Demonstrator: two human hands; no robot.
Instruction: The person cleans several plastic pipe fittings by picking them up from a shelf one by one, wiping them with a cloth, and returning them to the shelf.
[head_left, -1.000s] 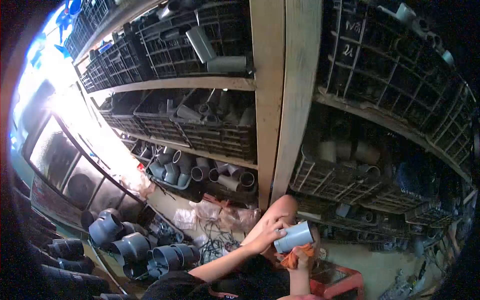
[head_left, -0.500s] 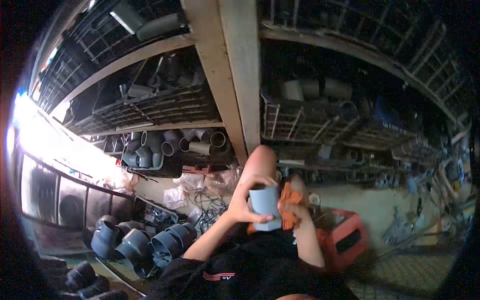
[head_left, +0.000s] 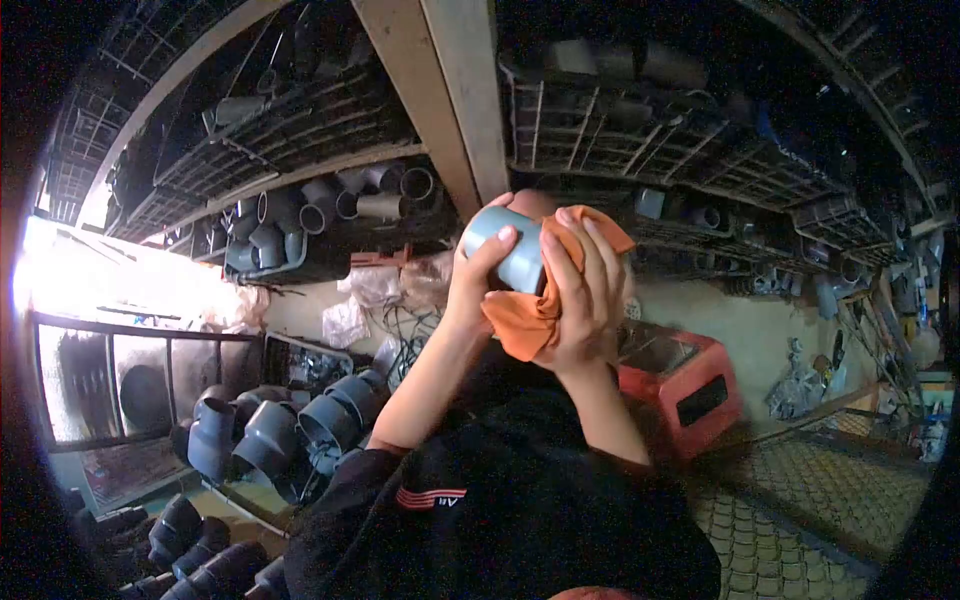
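Note:
A grey plastic pipe fitting [head_left: 520, 262] is held up in front of my chest, tilted on its side. My left hand [head_left: 474, 262] wraps round its left part, with the thumb lying across the grey surface. Against the fitting's right end my right hand [head_left: 588, 290] presses an orange cloth [head_left: 525, 325]. The cloth is bunched under the fingers and hangs out above and below them. The covered end of the fitting is hidden by the cloth and fingers.
Wire baskets [head_left: 640, 140] of pipe fittings line the shelves ahead, beside a wooden post [head_left: 460, 100]. Large grey fittings [head_left: 265, 440] lie at lower left. A red box-like object [head_left: 690, 390] stands at right, near wire mesh [head_left: 800, 500]. Plastic bags [head_left: 375, 285] lie under the shelf.
Both hands have risen with the fitting and cloth. The fitting has gone from nearly upright to tilted, and the cloth now covers its right end.

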